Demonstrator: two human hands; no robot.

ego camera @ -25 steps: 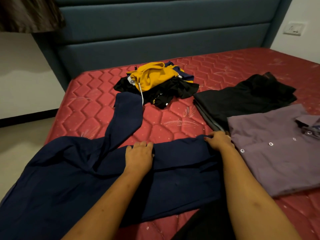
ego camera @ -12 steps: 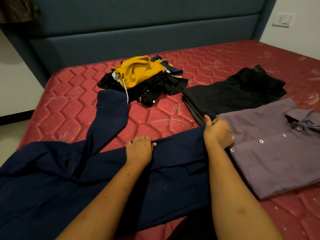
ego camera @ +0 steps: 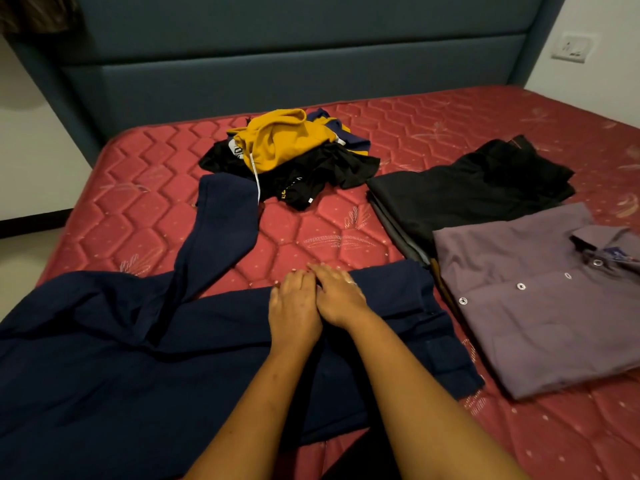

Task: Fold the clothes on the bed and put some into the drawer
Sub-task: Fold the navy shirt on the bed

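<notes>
The red quilted mattress [ego camera: 311,233] fills your view, with the blue padded headboard [ego camera: 294,74] across 12 o'clock. The navy trousers [ego camera: 121,358] spread from 6 to 9 o'clock in front of you, one leg [ego camera: 218,230] trailing up toward 11 o'clock. At 3 o'clock a folded purple shirt [ego camera: 536,323] lies button side up, just beside the trousers' waistband. Behind it, at 2 o'clock, sits a folded black garment [ego camera: 467,195]. At 12 o'clock an unfolded heap waits: a yellow top [ego camera: 280,140] over crumpled black cloth [ego camera: 322,174]. Your left hand [ego camera: 294,306] and right hand [ego camera: 341,296] lie flat on the trousers at the centre, side by side and touching, fingers straight, gripping nothing. A wall socket [ego camera: 573,48] sits at 1 o'clock.
</notes>
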